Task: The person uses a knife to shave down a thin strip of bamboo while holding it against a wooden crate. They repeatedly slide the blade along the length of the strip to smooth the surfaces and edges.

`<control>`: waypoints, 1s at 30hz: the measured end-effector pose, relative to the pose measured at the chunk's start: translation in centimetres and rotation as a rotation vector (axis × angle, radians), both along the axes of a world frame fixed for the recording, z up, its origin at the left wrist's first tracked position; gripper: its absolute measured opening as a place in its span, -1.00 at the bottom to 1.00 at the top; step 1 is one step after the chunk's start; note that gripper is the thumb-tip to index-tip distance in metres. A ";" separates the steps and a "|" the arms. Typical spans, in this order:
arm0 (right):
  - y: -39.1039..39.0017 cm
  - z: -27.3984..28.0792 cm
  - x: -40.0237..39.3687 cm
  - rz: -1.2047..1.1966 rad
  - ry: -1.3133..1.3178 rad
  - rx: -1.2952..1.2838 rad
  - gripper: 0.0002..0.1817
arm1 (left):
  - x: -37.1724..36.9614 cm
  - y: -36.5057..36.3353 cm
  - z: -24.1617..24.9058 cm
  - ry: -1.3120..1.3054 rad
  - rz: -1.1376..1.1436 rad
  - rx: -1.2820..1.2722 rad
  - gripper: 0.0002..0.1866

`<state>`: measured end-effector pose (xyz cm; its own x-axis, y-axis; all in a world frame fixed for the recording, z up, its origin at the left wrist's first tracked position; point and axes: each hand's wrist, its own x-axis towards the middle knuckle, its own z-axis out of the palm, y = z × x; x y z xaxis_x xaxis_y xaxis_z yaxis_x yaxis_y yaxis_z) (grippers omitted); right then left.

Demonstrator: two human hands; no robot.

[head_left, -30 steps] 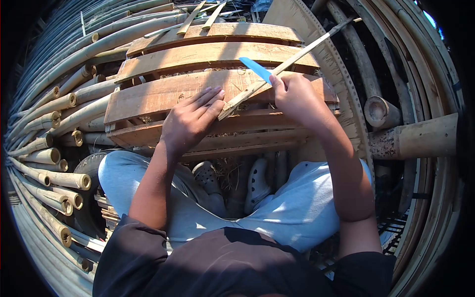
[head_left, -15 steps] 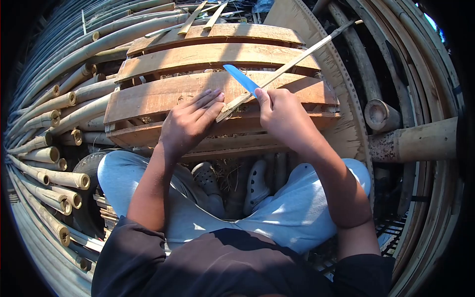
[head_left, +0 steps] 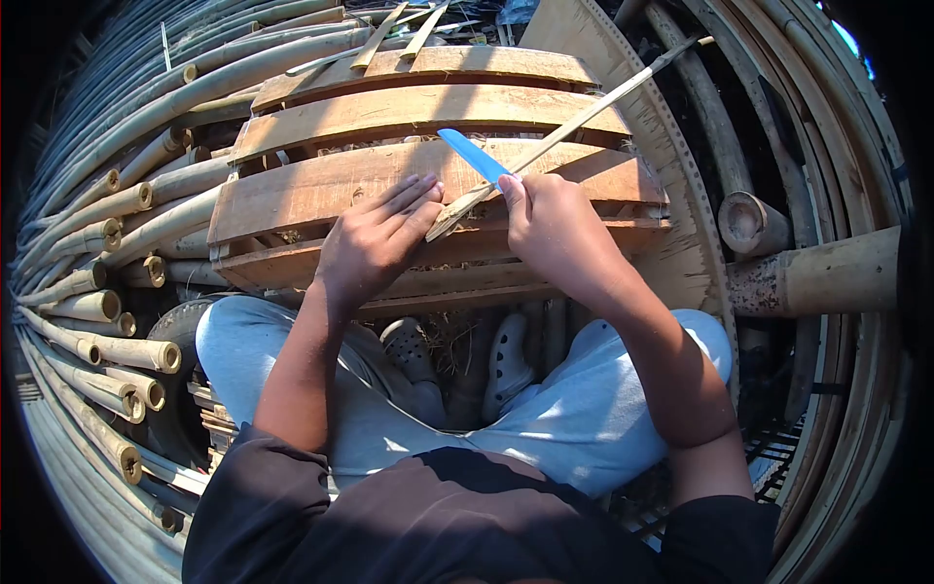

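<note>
A long pale bamboo strip (head_left: 603, 104) lies slantwise over a slatted wooden bench (head_left: 292, 193), its split, frayed end toward me. My right hand (head_left: 559, 229) is closed around a knife (head_left: 465, 152), handle hidden in the fist. The knife's blue-looking blade crosses the strip near the frayed end and points up and left. Flat on the front plank rests my left hand (head_left: 375, 234), fingers stretched out together, with the thumb side right beside the strip's near end.
Cut bamboo poles (head_left: 117, 304) are stacked along the left. A thin wooden board (head_left: 671, 185) stands at the bench's right end, and a thick bamboo pole (head_left: 837, 274) juts in beyond it. Several flat slats (head_left: 425, 31) lie at the bench's far edge. My clogs (head_left: 506, 360) are below.
</note>
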<state>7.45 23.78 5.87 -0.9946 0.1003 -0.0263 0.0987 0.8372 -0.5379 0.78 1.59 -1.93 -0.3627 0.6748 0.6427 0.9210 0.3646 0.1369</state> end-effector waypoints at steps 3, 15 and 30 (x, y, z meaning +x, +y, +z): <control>2.2 2.3 -2.1 -0.170 -0.024 0.017 -0.46 | 0.3 0.2 0.0 0.023 -0.007 -0.010 -0.60; -0.1 0.9 -0.1 -0.015 -0.036 -0.036 -0.48 | 0.0 0.2 0.3 0.007 -0.027 0.032 -0.60; -1.2 1.3 -0.6 -0.073 -0.068 -0.202 -0.52 | 0.5 0.7 0.4 -0.162 0.030 0.155 -0.72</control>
